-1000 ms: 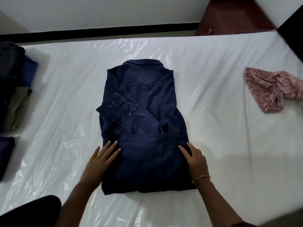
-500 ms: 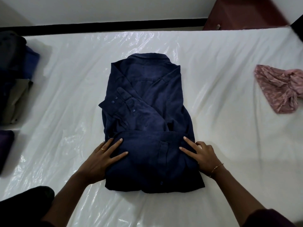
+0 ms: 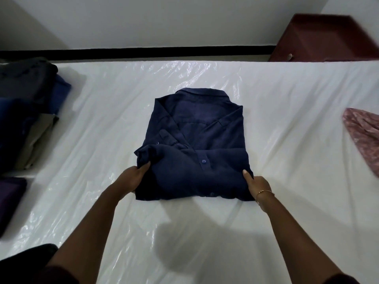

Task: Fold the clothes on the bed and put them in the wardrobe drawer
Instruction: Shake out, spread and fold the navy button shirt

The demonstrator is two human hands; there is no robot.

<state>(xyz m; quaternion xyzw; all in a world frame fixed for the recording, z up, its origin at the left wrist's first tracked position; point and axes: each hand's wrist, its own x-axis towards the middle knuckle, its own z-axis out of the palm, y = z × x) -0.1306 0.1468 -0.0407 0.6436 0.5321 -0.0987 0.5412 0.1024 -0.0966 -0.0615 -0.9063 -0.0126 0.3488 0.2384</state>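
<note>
A navy button shirt [image 3: 196, 144] lies partly folded in the middle of the bed [image 3: 276, 232], collar at the far end. Its near part is raised and doubled toward the collar. My left hand [image 3: 133, 177] grips the shirt's near left edge, thumb on top of the cloth and fingers under it. My right hand [image 3: 257, 183] grips the near right edge, thumb up along the fabric, a thin bracelet on the wrist. The bed is covered in white, shiny plastic sheeting.
A stack of folded dark, blue and beige clothes [image 3: 30, 119] sits at the bed's left edge, a purple piece [image 3: 10, 199] nearer. A crumpled pink garment [image 3: 363, 136] lies at the right. A dark red wooden cabinet [image 3: 326, 39] stands beyond the far right corner.
Both hands left the top of the shirt for its near side edges and took hold. The near part has been lifted and folded toward the collar, making the shirt shorter.
</note>
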